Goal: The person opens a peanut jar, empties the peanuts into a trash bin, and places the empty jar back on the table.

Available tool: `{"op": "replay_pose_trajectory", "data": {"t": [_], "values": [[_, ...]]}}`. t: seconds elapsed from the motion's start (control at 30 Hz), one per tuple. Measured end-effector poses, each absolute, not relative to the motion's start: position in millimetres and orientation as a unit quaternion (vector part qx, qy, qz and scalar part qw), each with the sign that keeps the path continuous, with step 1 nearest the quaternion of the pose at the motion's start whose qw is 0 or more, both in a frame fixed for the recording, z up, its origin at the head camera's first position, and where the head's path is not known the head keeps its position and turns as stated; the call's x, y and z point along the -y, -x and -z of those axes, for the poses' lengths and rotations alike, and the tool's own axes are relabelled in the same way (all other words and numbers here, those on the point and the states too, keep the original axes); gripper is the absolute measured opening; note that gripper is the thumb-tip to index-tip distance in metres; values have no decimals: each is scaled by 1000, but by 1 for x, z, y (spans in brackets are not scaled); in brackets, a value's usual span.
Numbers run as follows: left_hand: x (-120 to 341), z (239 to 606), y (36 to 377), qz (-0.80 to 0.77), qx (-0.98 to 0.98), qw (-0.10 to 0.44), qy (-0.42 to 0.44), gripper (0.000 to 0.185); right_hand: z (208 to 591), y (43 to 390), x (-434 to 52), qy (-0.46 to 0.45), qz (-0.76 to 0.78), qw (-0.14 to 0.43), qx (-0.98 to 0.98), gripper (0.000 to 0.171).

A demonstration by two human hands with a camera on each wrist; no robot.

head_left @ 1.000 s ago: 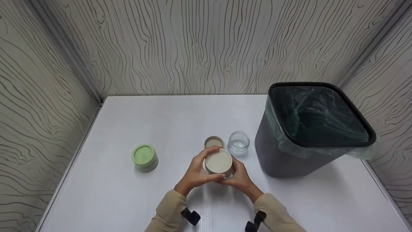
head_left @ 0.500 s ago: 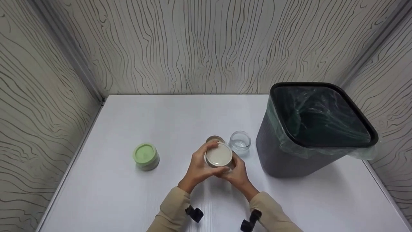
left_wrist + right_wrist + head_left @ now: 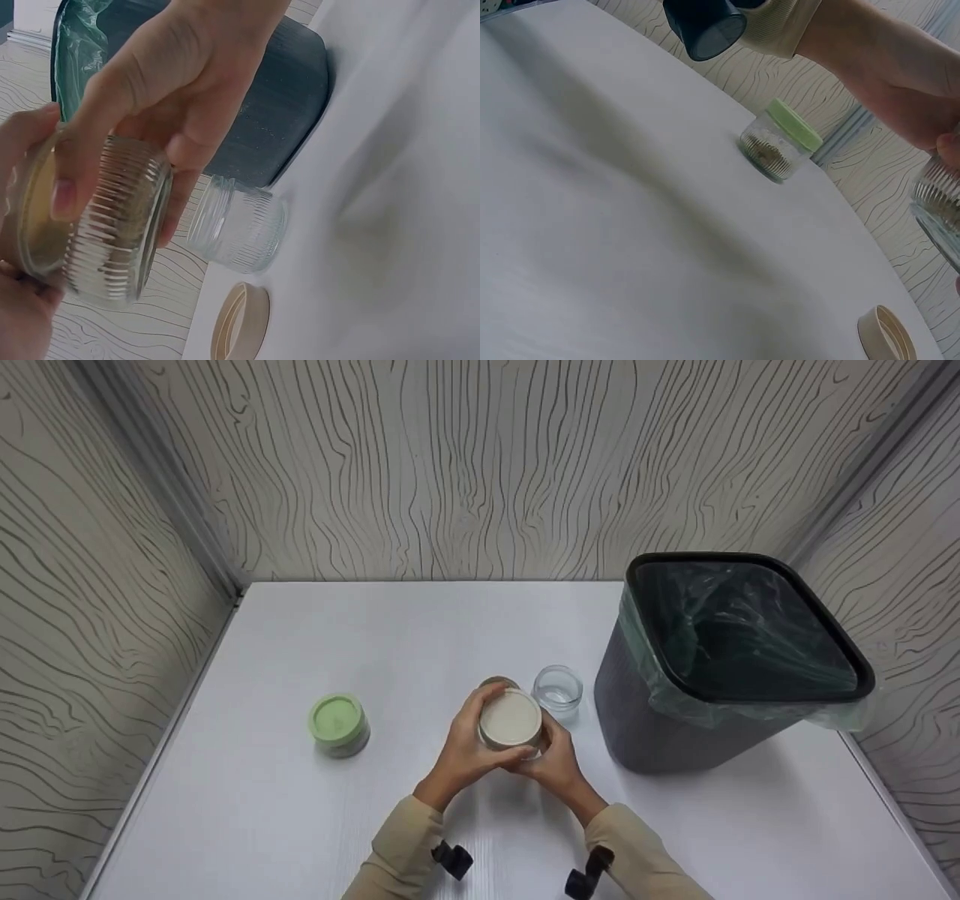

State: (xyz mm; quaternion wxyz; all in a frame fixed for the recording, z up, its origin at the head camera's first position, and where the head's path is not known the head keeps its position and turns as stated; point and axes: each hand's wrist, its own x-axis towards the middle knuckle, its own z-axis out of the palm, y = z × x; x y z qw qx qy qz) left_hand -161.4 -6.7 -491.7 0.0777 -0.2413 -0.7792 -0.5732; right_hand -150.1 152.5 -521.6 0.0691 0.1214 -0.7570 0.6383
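Both hands hold a ribbed glass jar [image 3: 511,729] above the white counter [image 3: 300,810], near its middle and just left of the bin. Left hand [image 3: 466,748] has fingers curled round the beige lid [image 3: 511,717] on top of the jar, thumb on the near side. Right hand [image 3: 556,759] grips the jar body from the right and below, fingers [image 3: 187,142] wrapped over the ribbed glass. In the left wrist view the jar [image 3: 105,221] lies tilted on its side between the two hands, with some brownish content inside, too blurred to identify.

Just behind the held jar, a loose beige lid [image 3: 496,684] lies on the counter, mostly hidden in the head view, seen inner side up at the right wrist [image 3: 887,335]. Right of it stands an open clear glass jar [image 3: 557,690], apart from the hands. Left, well apart, sits a jar with a green lid [image 3: 337,724], upright, closed. A dark waste bin [image 3: 720,660] with a green liner bag stands at the right of the counter. Beige sleeves [image 3: 397,851] cover both forearms, with black camera mounts at the wrists.
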Motion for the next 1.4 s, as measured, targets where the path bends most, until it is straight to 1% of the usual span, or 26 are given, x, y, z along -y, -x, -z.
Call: {"op": "replay_pose_trajectory", "data": {"t": [0.37,0.7,0.9,1.13,1.4], "values": [[12,493,161,582,768,37,266,94,521,147,-158,-140,-635,49,758,89],[22,494,160,567,762,-8,312,85,522,146,-167,-161,-625,16,763,85],[24,496,158,578,751,-13,319,82,522,146,-167,-155,-625,16,765,87],[22,497,159,575,755,4,315,79,520,145,-164,-141,-636,20,758,87],[16,498,157,584,763,30,276,80,524,145,-162,-152,-636,60,754,85]]}}
